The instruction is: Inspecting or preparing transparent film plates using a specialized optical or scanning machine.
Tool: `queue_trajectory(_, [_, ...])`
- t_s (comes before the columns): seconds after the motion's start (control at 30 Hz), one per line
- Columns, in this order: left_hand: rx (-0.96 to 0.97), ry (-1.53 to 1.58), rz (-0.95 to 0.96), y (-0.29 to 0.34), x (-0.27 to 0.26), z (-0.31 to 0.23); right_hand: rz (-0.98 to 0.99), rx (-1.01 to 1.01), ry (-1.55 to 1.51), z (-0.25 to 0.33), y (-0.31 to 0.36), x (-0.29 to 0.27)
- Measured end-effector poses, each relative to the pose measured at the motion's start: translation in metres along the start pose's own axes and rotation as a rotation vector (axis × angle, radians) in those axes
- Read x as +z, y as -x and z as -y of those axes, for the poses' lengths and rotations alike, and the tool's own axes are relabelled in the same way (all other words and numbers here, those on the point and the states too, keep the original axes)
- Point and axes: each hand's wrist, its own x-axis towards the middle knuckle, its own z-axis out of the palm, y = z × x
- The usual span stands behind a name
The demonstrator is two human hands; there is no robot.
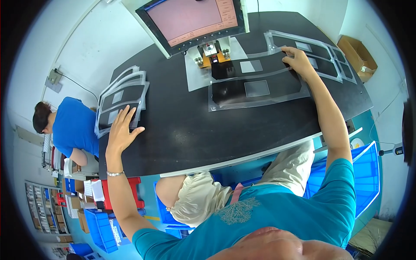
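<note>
A clear plastic sheet [227, 91] with two black panels, each with a small clear window, lies in the middle of the dark table. Its far left corner sits under a small machine head [211, 50]. My right hand [297, 63] has its fingers and thumb closed on the sheet's far right part. At the left, a stack of similar sheets [138, 86] lies with its edges slightly fanned. My left hand [122, 130] rests on the near part of that stack, fingers spread and thumb out, gripping nothing.
More such sheets [323, 45] lie at the far right, beside an open cardboard box [357, 56]. A monitor [193, 21] stands over the machine. Blue bins [364, 173] flank my seat. At the left another person in a blue shirt [76, 123] faces away.
</note>
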Motion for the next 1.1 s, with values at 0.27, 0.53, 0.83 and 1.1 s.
queue_trajectory(0.27, [0.027,0.227,0.135,0.004,-0.02,0.018,-0.007,0.014,-0.05,0.006,0.002,0.001])
queue_trajectory(0.53, [0.049,0.219,0.174,-0.018,-0.038,0.024,-0.021,0.016,-0.069,0.002,0.001,-0.001])
queue_trajectory(0.83, [-0.023,0.017,-0.38,-0.079,-0.009,-0.093,-0.239,-0.028,0.032,-0.014,-0.01,0.006])
queue_trajectory(1.1, [0.173,-0.048,-0.281,-0.103,0.048,-0.153,-0.244,-0.016,0.049,-0.011,-0.009,0.01])
